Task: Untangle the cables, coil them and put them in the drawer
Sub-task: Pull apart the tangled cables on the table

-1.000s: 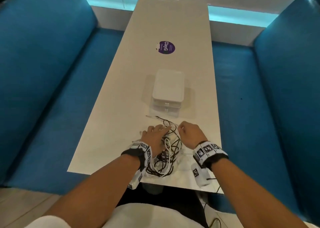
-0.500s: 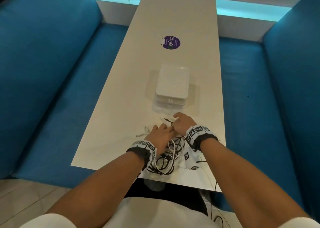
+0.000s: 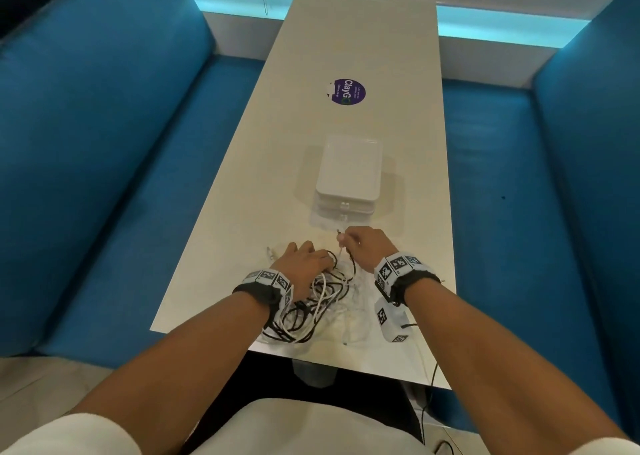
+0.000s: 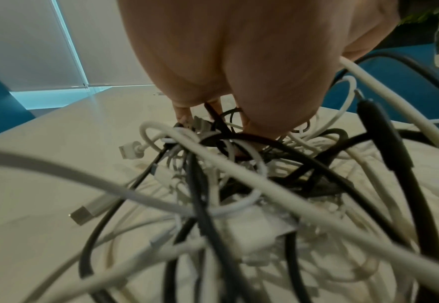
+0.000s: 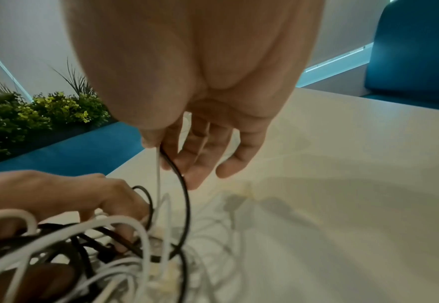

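A tangle of black and white cables [image 3: 318, 302] lies on the white table [image 3: 259, 177] near its front edge. My left hand [image 3: 320, 259] sits on the far side of the tangle [image 4: 239, 174], fingers curled down into the strands, a black one running up between them. My right hand [image 3: 358, 243] is raised just beyond the tangle and pinches a white cable [image 5: 158, 174] and a black cable [image 5: 184, 194] between thumb and forefinger; its other fingers hang loose. A plug end [image 3: 340, 237] sticks out past that pinch. The white drawer unit [image 3: 349, 174] stands behind, drawers closed.
Blue benches [image 3: 104, 143] [image 3: 519, 177] flank the narrow table. A purple round sticker [image 3: 346, 92] lies further back. One loose plug [image 3: 269, 252] rests on the table left of my left hand. Green plants [image 5: 31, 114] stand behind the left bench.
My right hand moved forward toward the drawer unit, drawing a cable end out of the tangle. My left hand stayed on the tangle.
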A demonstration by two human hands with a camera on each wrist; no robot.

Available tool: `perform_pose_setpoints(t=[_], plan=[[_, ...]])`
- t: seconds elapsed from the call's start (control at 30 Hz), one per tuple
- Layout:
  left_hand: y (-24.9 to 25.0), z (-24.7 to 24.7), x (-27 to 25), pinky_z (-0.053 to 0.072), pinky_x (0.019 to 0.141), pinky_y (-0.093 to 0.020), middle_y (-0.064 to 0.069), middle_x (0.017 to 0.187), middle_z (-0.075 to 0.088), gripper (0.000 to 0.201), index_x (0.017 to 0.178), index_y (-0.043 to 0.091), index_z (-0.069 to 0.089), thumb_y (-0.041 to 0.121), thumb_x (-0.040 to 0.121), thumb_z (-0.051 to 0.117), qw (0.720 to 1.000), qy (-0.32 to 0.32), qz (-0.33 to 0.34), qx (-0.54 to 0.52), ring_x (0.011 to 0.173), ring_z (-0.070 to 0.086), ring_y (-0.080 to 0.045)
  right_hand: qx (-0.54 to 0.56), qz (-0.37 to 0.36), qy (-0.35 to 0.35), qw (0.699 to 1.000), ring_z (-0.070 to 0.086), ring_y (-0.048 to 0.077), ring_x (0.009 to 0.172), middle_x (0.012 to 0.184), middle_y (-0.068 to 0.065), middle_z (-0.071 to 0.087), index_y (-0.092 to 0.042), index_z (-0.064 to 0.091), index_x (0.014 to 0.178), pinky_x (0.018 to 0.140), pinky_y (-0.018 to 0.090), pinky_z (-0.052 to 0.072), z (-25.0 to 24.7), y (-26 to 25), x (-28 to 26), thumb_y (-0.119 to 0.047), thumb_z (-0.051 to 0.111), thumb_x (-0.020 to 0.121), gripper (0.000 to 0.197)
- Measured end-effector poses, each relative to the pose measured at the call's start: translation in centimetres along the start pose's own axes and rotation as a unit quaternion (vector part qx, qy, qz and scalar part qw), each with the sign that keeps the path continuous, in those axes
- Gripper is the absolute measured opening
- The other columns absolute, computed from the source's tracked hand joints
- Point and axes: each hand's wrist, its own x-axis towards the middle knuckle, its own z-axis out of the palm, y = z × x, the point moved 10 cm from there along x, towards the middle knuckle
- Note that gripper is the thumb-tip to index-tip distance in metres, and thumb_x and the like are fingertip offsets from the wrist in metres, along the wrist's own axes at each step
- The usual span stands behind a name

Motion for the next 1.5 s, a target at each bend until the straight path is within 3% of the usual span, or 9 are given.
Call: perform_pose_setpoints(t=[0.13,0.3,0.47,0.7,0.77,1.0,1.13,1.3,1.5], plan=[[-1.7,0.2,-0.6,0.032,0.083,-0.040,0.006,0.127,0.049,0.059,0.120,0.025,0.048,-0.003,0.069,0.058,1.000,-0.005,-0.013,0.002,0.111,0.039,-0.024,-0.028,0.004,0.031,0.999,0.065,0.029,0.079,0.082,0.001,0.068,-0.029,0.059,0.075,0.074,0.039,0.053,-0.4,0.7,-0.6,-0.045,0.040,0.099,0.034],[-2.2,0.5,-0.7,0.031,0.085,-0.039,0.003,0.127,0.047,0.058,0.122,0.022,0.047,-0.002,0.070,0.058,1.000,0.001,-0.018,-0.014,0.111,0.040,-0.024,-0.134,0.083,0.076,0.985,0.056,0.029,0.070,0.083,0.009,0.064,-0.013,0.065,0.085,0.061,0.031,0.044,-1.0,2.6,-1.3,-0.035,0.041,0.094,0.034],[-3.7,1.0,-1.1,0.028,0.104,-0.043,0.007,0.133,0.041,0.051,0.121,0.027,0.052,0.019,0.073,0.064,0.995,0.024,-0.073,-0.063,0.124,0.036,-0.025,-0.127,0.056,0.083,0.987,0.053,0.030,0.073,0.082,0.008,0.057,-0.013,0.047,0.082,0.061,0.032,0.039,-1.1,2.0,-1.8,-0.025,0.043,0.096,0.019],[-5.5,-3.7,-0.9,0.025,0.101,-0.036,0.015,0.102,0.046,0.004,0.078,0.027,0.058,0.029,0.074,0.057,0.945,0.207,-0.141,-0.212,0.111,0.038,-0.021,-0.080,0.003,0.115,0.990,0.055,0.031,0.070,0.076,0.011,0.060,-0.011,0.048,0.076,0.058,0.033,0.038,-1.4,1.0,-1.6,-0.024,0.044,0.097,0.025],[-4.8,-4.7,-0.7,0.028,0.094,-0.035,0.011,0.090,0.048,0.020,0.071,0.023,0.053,0.042,0.075,0.048,0.932,0.253,-0.144,-0.216,0.098,0.039,-0.020,-0.077,-0.009,0.125,0.989,0.054,0.031,0.068,0.074,0.010,0.060,-0.010,0.051,0.076,0.057,0.033,0.039,-1.4,0.8,-1.4,-0.025,0.044,0.097,0.027],[-0.6,-5.5,-2.0,0.038,0.077,-0.038,-0.004,0.093,0.047,0.018,0.084,0.017,0.046,0.021,0.076,0.061,0.895,0.407,-0.163,-0.080,0.088,0.042,-0.027,-0.055,-0.053,0.188,0.979,0.054,0.030,0.062,0.066,0.010,0.059,-0.007,0.054,0.072,0.055,0.034,0.040,-0.7,0.6,-2.2,-0.026,0.047,0.096,0.032],[1.4,-4.8,-1.7,0.041,0.087,-0.038,-0.006,0.109,0.050,0.028,0.105,0.016,0.058,0.014,0.077,0.060,0.910,0.381,-0.143,-0.076,0.103,0.044,-0.028,-0.065,-0.073,0.205,0.974,0.056,0.030,0.069,0.074,0.011,0.063,-0.006,0.059,0.078,0.062,0.037,0.045,-0.7,-0.6,-3.9,-0.021,0.046,0.095,0.026],[1.6,-2.4,0.7,0.036,0.101,-0.042,-0.002,0.124,0.060,0.044,0.127,0.017,0.050,0.018,0.084,0.060,0.920,0.296,-0.138,-0.216,0.119,0.052,-0.026,-0.053,-0.077,0.202,0.975,0.057,0.028,0.076,0.082,0.008,0.064,-0.009,0.058,0.084,0.065,0.033,0.040,-1.0,-1.5,-4.9,-0.017,0.042,0.097,0.022],[1.7,-0.9,1.2,0.033,0.091,-0.044,0.000,0.098,0.067,0.026,0.107,0.025,0.064,0.040,0.100,0.044,0.962,0.232,-0.144,-0.030,0.100,0.060,-0.026,-0.060,-0.077,0.219,0.971,0.062,0.022,0.089,0.097,0.001,0.068,-0.015,0.063,0.104,0.079,0.032,0.049,-3.1,-1.3,-6.1,-0.013,0.039,0.099,0.025]])
